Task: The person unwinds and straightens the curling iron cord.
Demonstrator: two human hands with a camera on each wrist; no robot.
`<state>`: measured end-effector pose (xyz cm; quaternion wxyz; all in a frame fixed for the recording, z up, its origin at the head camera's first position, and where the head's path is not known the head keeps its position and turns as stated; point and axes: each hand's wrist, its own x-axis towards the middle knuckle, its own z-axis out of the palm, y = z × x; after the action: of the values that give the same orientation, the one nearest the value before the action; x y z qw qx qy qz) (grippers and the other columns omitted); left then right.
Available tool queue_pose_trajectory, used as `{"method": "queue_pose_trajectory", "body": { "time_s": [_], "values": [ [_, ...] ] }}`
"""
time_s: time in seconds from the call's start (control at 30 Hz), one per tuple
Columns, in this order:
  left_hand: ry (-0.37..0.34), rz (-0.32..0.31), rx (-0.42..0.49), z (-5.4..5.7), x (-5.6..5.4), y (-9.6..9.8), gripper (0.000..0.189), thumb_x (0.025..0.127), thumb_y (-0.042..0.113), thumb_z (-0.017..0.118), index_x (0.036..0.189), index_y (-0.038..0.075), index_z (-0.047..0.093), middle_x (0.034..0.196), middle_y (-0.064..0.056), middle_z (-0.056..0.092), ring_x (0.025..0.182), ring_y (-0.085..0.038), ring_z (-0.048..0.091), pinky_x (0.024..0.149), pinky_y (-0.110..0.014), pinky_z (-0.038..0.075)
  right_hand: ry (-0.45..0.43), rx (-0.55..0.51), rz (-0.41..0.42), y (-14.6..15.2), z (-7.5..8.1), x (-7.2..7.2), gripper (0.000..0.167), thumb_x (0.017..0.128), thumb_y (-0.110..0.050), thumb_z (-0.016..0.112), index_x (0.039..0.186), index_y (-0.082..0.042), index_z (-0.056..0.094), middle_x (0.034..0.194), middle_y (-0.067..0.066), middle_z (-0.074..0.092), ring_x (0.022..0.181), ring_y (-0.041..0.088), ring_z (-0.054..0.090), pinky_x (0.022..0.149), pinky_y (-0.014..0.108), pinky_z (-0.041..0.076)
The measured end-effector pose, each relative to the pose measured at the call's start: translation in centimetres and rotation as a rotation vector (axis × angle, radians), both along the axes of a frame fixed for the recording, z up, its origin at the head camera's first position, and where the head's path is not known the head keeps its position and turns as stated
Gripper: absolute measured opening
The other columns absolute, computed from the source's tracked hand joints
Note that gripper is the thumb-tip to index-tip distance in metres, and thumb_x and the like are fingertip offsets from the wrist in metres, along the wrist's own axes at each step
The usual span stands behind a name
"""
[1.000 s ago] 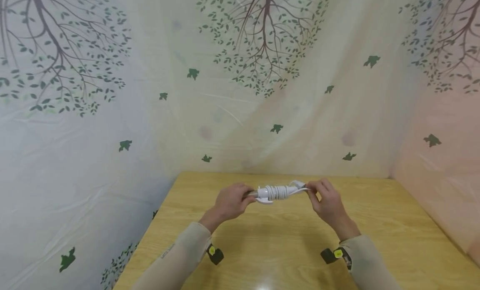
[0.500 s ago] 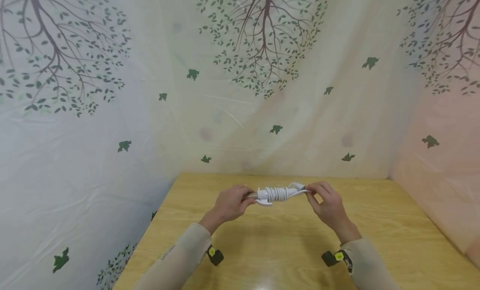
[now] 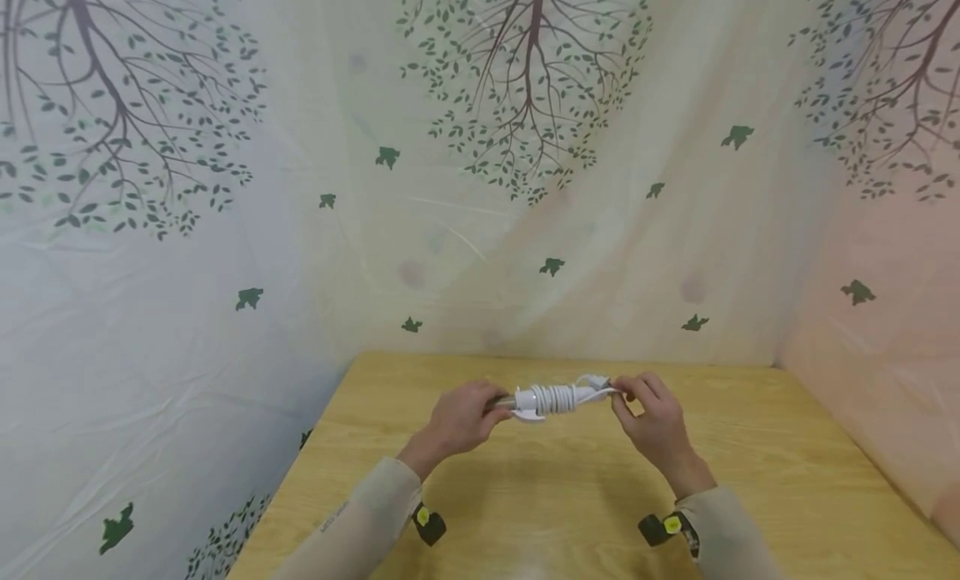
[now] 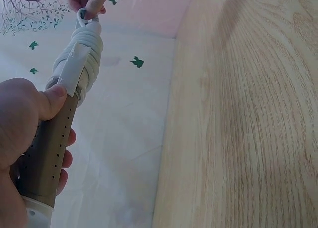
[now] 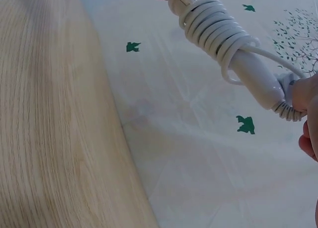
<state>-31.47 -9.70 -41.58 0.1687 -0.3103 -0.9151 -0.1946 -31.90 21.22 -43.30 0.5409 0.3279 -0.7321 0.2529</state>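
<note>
Between my hands an immersion heater [image 3: 553, 399] is held up lengthwise above the table. It has a white handle [image 5: 256, 79], a perforated metal tube [image 4: 49, 143] and a white hook-like piece [image 4: 74, 69]. White cord [image 5: 211, 29] is wound in several turns round the handle. My left hand [image 3: 463, 417] grips the metal tube, its thumb at the hook-like piece in the left wrist view. My right hand [image 3: 654, 420] pinches the cord at the handle's end, beside the plug [image 3: 597, 382]. The fingertips partly hide the plug and cord end there.
A wood-grain table [image 3: 525, 488] lies under the hands. Behind it and at both sides hang pale sheets [image 3: 480, 230] printed with trees and green birds. Dark wrist cameras [image 3: 430, 526] hang below the sleeves.
Both hands and the immersion heater sit slightly lower in the head view, as does the whole background. The holds look the same.
</note>
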Motion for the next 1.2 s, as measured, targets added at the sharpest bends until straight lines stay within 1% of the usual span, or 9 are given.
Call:
{"method": "queue_pose_trajectory", "body": {
  "time_s": [0.1, 0.2, 0.3, 0.4, 0.53, 0.67, 0.8, 1.0, 1.2],
  "values": [
    [0.002, -0.004, -0.006, 0.0, 0.0, 0.0, 0.027, 0.093, 0.036, 0.065, 0.111, 0.016, 0.069, 0.098, 0.004, 0.068, 0.071, -0.004, 0.053, 0.059, -0.019, 0.042, -0.004, 0.006, 0.026, 0.1, -0.1, 0.0, 0.008, 0.083, -0.006, 0.061, 0.084, 0.000, 0.067, 0.078, 0.008, 0.058, 0.067, 0.017, 0.056, 0.062, 0.019, 0.047],
    [-0.006, 0.000, -0.011, 0.1, 0.2, -0.1, 0.027, 0.092, 0.036, 0.066, 0.110, 0.016, 0.069, 0.094, 0.005, 0.067, 0.070, -0.004, 0.052, 0.058, -0.019, 0.041, -0.032, 0.023, 0.082, 0.5, -0.3, 0.0, 0.009, 0.081, -0.005, 0.062, 0.086, 0.000, 0.067, 0.082, 0.006, 0.061, 0.071, 0.016, 0.057, 0.066, 0.018, 0.047],
    [-0.011, 0.010, -0.016, 0.0, 0.3, -0.1, 0.026, 0.092, 0.035, 0.067, 0.109, 0.016, 0.069, 0.094, 0.004, 0.068, 0.070, -0.005, 0.053, 0.058, -0.020, 0.042, -0.069, 0.032, 0.139, 0.7, -0.5, 0.0, 0.017, 0.085, -0.013, 0.062, 0.091, 0.001, 0.069, 0.087, 0.006, 0.064, 0.073, 0.016, 0.058, 0.069, 0.018, 0.047],
    [-0.007, 0.016, -0.024, -0.1, 0.3, -0.1, 0.026, 0.092, 0.035, 0.067, 0.109, 0.016, 0.069, 0.098, 0.003, 0.070, 0.074, -0.006, 0.057, 0.060, -0.021, 0.043, -0.088, 0.031, 0.157, 0.9, -0.6, 0.1, 0.027, 0.091, -0.024, 0.060, 0.093, 0.001, 0.070, 0.090, 0.007, 0.066, 0.074, 0.016, 0.059, 0.070, 0.016, 0.046],
    [-0.001, 0.021, -0.034, -0.2, 0.2, 0.0, 0.027, 0.092, 0.036, 0.067, 0.110, 0.016, 0.069, 0.102, 0.002, 0.071, 0.077, -0.007, 0.060, 0.061, -0.022, 0.045, -0.076, 0.038, 0.132, 0.9, -0.7, 0.1, 0.031, 0.096, -0.028, 0.059, 0.091, 0.001, 0.070, 0.088, 0.007, 0.066, 0.071, 0.017, 0.059, 0.067, 0.017, 0.048],
    [0.000, 0.024, -0.037, -0.2, 0.2, 0.0, 0.027, 0.092, 0.036, 0.066, 0.110, 0.016, 0.069, 0.101, 0.002, 0.071, 0.076, -0.007, 0.059, 0.060, -0.022, 0.045, -0.049, 0.046, 0.098, 0.8, -0.8, -0.1, 0.031, 0.096, -0.027, 0.059, 0.089, 0.001, 0.069, 0.087, 0.008, 0.066, 0.069, 0.016, 0.059, 0.063, 0.020, 0.049],
    [0.004, 0.013, -0.034, -0.1, 0.3, 0.1, 0.027, 0.092, 0.037, 0.066, 0.111, 0.017, 0.069, 0.102, 0.003, 0.071, 0.076, -0.006, 0.059, 0.060, -0.022, 0.045, -0.051, 0.049, 0.072, 0.8, -0.8, -0.1, 0.027, 0.096, -0.023, 0.058, 0.090, 0.001, 0.067, 0.085, 0.007, 0.064, 0.068, 0.014, 0.056, 0.061, 0.020, 0.047],
    [-0.004, -0.010, -0.038, -0.1, 0.4, 0.3, 0.028, 0.093, 0.037, 0.065, 0.113, 0.017, 0.069, 0.104, 0.003, 0.071, 0.080, -0.008, 0.061, 0.064, -0.023, 0.047, -0.076, 0.044, 0.047, 1.0, -0.8, 0.2, 0.020, 0.085, -0.013, 0.057, 0.094, 0.003, 0.066, 0.080, 0.007, 0.060, 0.067, 0.013, 0.053, 0.059, 0.019, 0.043],
    [0.005, 0.007, -0.038, -0.3, 0.4, 0.2, 0.028, 0.092, 0.036, 0.067, 0.111, 0.017, 0.069, 0.102, 0.003, 0.070, 0.078, -0.008, 0.061, 0.063, -0.024, 0.047, -0.142, 0.078, 0.053, 1.1, -1.1, 0.4, 0.018, 0.075, 0.000, 0.068, 0.092, 0.000, 0.067, 0.084, 0.006, 0.062, 0.069, 0.014, 0.055, 0.064, 0.018, 0.046]
  ]
}}
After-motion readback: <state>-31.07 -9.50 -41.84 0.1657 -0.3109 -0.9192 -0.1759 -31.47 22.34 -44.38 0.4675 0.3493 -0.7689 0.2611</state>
